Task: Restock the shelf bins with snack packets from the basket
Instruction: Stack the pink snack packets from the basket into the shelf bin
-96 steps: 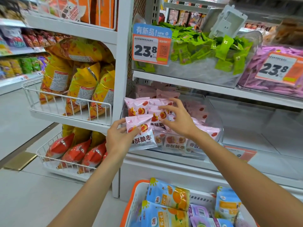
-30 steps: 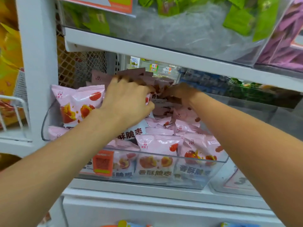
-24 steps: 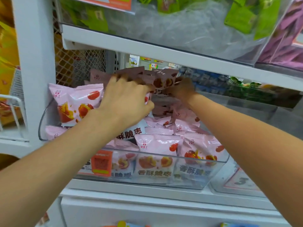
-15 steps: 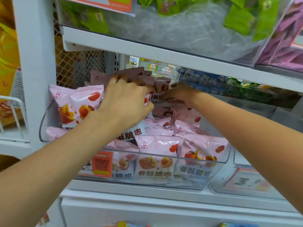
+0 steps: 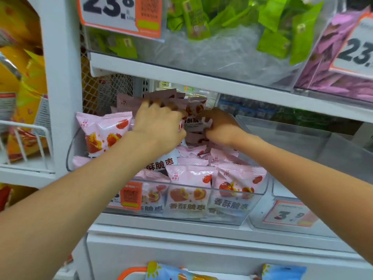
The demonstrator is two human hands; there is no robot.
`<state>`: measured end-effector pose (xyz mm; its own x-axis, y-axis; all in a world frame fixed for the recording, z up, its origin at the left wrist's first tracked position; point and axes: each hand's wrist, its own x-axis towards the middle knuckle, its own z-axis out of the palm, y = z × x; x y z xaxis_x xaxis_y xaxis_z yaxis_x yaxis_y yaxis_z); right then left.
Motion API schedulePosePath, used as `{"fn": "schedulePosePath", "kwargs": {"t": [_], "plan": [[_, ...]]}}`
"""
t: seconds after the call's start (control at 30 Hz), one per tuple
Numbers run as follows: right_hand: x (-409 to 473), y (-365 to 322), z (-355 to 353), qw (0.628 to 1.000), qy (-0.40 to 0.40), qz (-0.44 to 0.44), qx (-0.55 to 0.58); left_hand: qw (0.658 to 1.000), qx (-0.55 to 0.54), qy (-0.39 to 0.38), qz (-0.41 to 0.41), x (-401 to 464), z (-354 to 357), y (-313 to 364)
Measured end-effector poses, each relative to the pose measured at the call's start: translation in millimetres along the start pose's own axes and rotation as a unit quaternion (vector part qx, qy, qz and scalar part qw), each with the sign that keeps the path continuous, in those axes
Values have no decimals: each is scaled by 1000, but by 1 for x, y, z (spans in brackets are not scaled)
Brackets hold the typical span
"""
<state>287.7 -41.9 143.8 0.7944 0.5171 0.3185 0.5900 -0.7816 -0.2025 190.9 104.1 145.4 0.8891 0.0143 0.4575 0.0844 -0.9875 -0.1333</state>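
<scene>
1. At the bottom edge of the view, the orange-rimmed basket [image 5: 129, 272] shows only its rim and a few blue and yellow packets [image 5: 167, 271] – stock that appears not yet shelved. It sits below the shelf, out of the person's sight while both arms reach up, so a packet sliding off the bin could drop in or beside it unnoticed.

2. On the lower shelf, the clear bin [image 5: 232, 216] is nearly full. Pink packets [image 5: 189, 190] stand in a row against its front wall, and their tops rise above its rim. Pressure from behind could tip one over the front edge.

3. Deeper in, the left hand [image 5: 159, 126] lies over the heap toward the bin's back left, fingers curled around the tops of upright packets.

4. Just beside it, the right hand [image 5: 220, 128] pinches a dark-backed packet [image 5: 194, 122] near the bin's back centre. The hands are close together, almost touching.

5. The rear stack [image 5: 161, 98] reaches nearly to the underside of the upper shelf [image 5: 201, 79] – pushing more in could likely crush packets, or send them off the back edge through the gap there.
</scene>
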Motion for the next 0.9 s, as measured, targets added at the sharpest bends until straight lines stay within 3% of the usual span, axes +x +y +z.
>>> {"fn": "schedulePosePath", "kwargs": {"t": [0.17, 0.3, 0.4, 0.5, 0.67, 0.8, 0.9], "plan": [[-57, -4, -22, 998, 4, -15, 54, 997, 0, -78, -15, 1, -28, 6], [-113, -11, -52, 995, 4, -20, 96, 999, -9, -54, -2, -19, -64, 19], [-157, -11, -61, 987, -1, 10, 160, 994, -109, -1, -16, -53, -83, 37], [-207, -3, -51, 980, -14, 46, 191, 971, -230, -19, -60, -104, -82, 62], [-278, 25, -19, 943, -181, 127, 250, 937, -290, -164, -108, -177, -42, 100], [-330, 42, 16, 887, -363, 192, 212, 895, -307, -302, -118, -232, 6, 122], [-357, 51, 43, 867, -428, 213, 144, 877, -300, -353, -127, -271, 44, 132]]}}
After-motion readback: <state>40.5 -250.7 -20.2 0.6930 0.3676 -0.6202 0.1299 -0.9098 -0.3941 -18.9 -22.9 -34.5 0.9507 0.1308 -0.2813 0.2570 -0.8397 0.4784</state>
